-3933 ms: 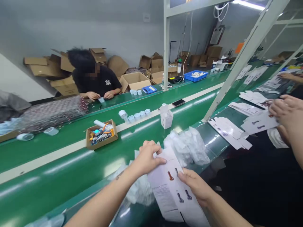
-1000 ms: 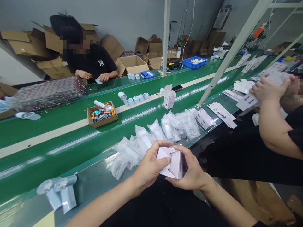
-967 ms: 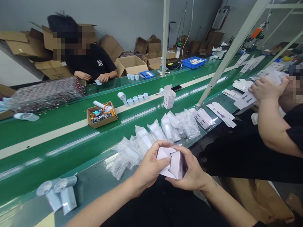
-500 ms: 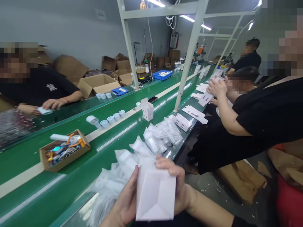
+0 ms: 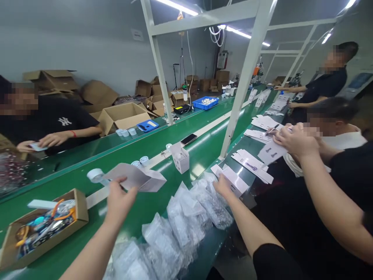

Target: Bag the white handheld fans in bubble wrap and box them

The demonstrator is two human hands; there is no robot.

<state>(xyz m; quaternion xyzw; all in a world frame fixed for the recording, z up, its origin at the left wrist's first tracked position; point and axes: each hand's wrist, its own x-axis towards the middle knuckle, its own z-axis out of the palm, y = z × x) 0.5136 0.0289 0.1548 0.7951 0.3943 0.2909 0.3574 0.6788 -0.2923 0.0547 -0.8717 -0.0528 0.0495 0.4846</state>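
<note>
My left hand (image 5: 120,198) is closed on a white cardboard box (image 5: 136,177), thumb and fingers pinching its near side above the green conveyor. The box is tilted, with one end flared open to the right. Over at the bench edge, my right hand (image 5: 223,186) grips the left end of another white carton (image 5: 234,181), which has dark printing; part of the grip is hidden. Between my arms lie several bubble-wrapped items (image 5: 177,221). Beyond them an upright white box (image 5: 180,158) stands on the belt with its flap raised.
On the left of the belt sits a cardboard tray (image 5: 80,217) of tools and small parts. White cups (image 5: 143,160) and a phone (image 5: 189,139) lie along the pale strip. Flat printed cartons (image 5: 253,167) lie near a co-worker's hands (image 5: 294,138) at right. A frame post (image 5: 243,85) rises beside the belt.
My hands have parted. The left has carried the white box left over the belt, tilting it; the right has let go of it and reached forward to the carton at the bench edge.
</note>
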